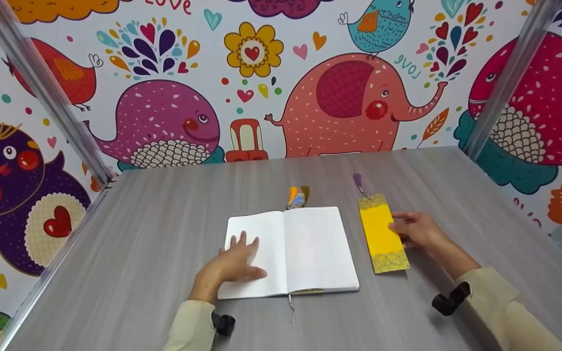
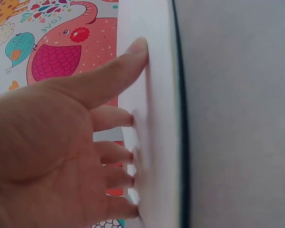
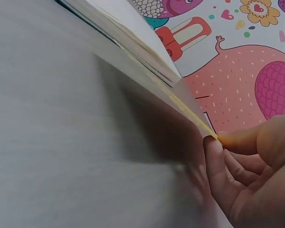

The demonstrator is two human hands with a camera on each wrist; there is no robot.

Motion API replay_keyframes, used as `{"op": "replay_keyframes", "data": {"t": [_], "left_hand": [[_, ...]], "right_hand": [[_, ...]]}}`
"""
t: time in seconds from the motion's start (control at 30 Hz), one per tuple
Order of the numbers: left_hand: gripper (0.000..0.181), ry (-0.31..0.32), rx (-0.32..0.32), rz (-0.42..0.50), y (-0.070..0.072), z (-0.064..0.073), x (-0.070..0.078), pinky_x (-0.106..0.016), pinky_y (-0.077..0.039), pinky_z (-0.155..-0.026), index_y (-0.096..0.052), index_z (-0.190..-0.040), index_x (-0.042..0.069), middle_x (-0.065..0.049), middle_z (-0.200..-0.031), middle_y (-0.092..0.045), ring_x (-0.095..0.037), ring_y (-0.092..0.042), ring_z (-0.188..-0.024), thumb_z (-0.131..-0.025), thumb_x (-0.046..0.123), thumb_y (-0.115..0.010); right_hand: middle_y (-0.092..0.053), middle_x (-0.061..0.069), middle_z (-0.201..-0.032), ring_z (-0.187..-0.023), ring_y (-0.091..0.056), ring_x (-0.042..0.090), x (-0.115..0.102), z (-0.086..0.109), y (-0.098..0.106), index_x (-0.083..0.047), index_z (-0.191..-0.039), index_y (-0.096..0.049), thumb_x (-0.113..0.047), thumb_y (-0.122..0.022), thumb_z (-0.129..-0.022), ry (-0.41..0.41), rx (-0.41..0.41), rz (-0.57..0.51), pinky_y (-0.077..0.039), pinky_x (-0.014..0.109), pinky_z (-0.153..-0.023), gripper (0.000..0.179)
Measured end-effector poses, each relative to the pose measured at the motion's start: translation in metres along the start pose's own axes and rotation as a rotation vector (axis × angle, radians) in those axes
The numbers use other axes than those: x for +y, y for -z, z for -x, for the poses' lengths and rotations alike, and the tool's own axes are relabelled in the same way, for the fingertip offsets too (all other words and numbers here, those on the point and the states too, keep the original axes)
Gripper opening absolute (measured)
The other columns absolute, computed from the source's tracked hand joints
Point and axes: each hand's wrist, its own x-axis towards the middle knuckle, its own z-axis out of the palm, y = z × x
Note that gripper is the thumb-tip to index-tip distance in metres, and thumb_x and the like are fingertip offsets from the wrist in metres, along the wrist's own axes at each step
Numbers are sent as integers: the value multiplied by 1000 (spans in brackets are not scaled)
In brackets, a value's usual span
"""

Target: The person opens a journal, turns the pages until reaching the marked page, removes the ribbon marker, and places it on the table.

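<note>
An open notebook (image 1: 317, 248) with blank white pages lies on the table. My left hand (image 1: 234, 261) rests on its left page, fingers spread; in the left wrist view the fingertips (image 2: 133, 156) touch the paper. To the right of the notebook, my right hand (image 1: 420, 231) pinches the right edge of a yellow bookmark (image 1: 382, 229) between thumb and finger. The bookmark has patterned gold ends and a purple tassel (image 1: 357, 180) at its far end. Edge-on in the right wrist view, the bookmark (image 3: 190, 111) shows as a thin yellow line above its shadow.
Beyond the notebook's top edge pokes a blue, orange and olive ornament (image 1: 297, 199). A ribbon (image 1: 291, 309) hangs from the bottom of the spine. The grey table (image 1: 164, 219) ends at walls with printed cartoon animals, with metal posts (image 1: 51, 92) at the corners.
</note>
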Motion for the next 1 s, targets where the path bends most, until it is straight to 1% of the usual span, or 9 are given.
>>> {"op": "replay_keyframes", "data": {"t": [0.07,0.2,0.43,0.63,0.8,0.93,1.0], "left_hand": [[89,0,0,-6,1,0,0,-75,-11,-117,-31,-155,-1,-36,-162,-10,-56,-6,-150,-88,35,-76],[89,-2,7,-12,1,0,0,-76,-10,-116,-31,-155,-2,-36,-162,-10,-57,-6,-150,-87,35,-76],[88,7,7,8,0,0,1,-75,-9,-117,-31,-155,-1,-35,-163,-9,-56,-5,-151,-87,34,-76],[87,8,7,3,0,-1,1,-74,-9,-117,-31,-155,-1,-35,-163,-9,-56,-5,-151,-88,34,-75],[87,10,8,4,-1,-1,1,-74,-8,-118,-32,-155,-1,-34,-163,-9,-56,-5,-151,-87,34,-76],[87,10,11,16,-1,-1,1,-74,-8,-118,-33,-154,-1,-34,-163,-9,-55,-5,-151,-87,33,-76],[86,10,13,23,-1,-1,1,-74,-8,-118,-33,-154,-1,-35,-163,-9,-55,-5,-151,-87,32,-76]], "right_hand": [[-63,19,-126,-84,-64,15,2,0,1,-2,-148,-45,-28,-66,-97,-7,1,3,-58,25,-68,61],[-65,21,-124,-81,-65,15,3,0,0,1,-144,-49,-25,-67,-96,15,15,40,-59,26,-68,58],[-64,23,-118,-74,-62,17,1,3,-6,5,-140,-52,-17,-68,-96,74,69,152,-58,25,-63,52],[-64,24,-116,-71,-61,16,-1,6,-9,7,-139,-52,-15,-67,-96,97,103,237,-57,24,-59,51],[-64,23,-115,-71,-59,16,-1,7,-11,7,-135,-56,-12,-66,-95,127,108,273,-55,23,-58,45],[-65,25,-113,-66,-58,14,1,9,-11,10,-127,-60,-8,-66,-94,188,116,296,-54,23,-54,38],[-65,26,-113,-64,-57,13,1,9,-10,10,-127,-60,-7,-66,-94,199,121,296,-53,23,-53,38]]}}
